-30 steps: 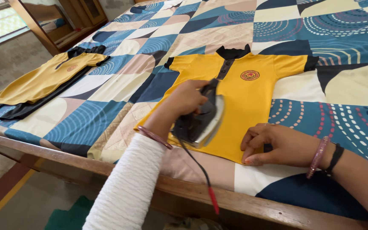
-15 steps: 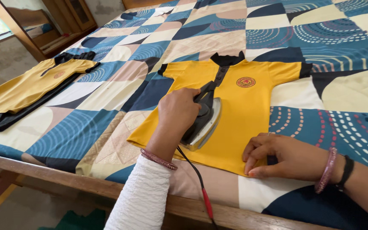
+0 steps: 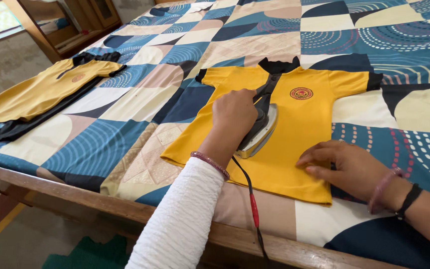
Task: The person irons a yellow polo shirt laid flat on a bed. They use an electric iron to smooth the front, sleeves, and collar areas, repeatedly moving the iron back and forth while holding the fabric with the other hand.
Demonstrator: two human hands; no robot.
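While your left hand (image 3: 234,115) grips the iron (image 3: 260,130) mid-chest on the yellow shirt (image 3: 294,124) spread across the bed (image 3: 125,134), your right hand (image 3: 347,167) lies open and flat on its hem, which likely remains unpressed.

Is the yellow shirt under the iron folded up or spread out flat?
Spread out flat. The yellow shirt lies open on the patterned bedsheet, both sleeves out sideways, collar at the top, under the iron.

Left arm: white ribbed sleeve, pink bangle. Right wrist: pink bangle, black band.
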